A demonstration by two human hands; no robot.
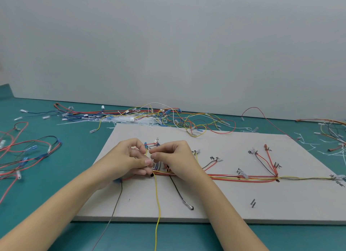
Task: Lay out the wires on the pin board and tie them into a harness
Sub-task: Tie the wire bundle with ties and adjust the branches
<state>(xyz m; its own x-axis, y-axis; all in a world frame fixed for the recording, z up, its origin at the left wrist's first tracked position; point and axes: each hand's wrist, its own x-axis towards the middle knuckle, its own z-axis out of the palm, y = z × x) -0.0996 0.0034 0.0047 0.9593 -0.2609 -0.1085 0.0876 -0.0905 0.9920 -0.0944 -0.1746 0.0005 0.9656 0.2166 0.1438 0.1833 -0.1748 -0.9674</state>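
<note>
Head view: both hands (left [131, 157], right [172, 157]) pinch wires [156, 166] over board [206, 204].

White pin board [206, 198] lies flat at lower centre; a red-and-yellow wire bundle [243, 177] runs across it rightward.

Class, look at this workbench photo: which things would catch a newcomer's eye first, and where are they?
Both hands, left hand and right hand, meet at the white pin board's left part, pinching thin wires there. A red and yellow wire bundle runs rightward across the board. Behind the board, a tangle of loose wires lies on the teal table.
</note>
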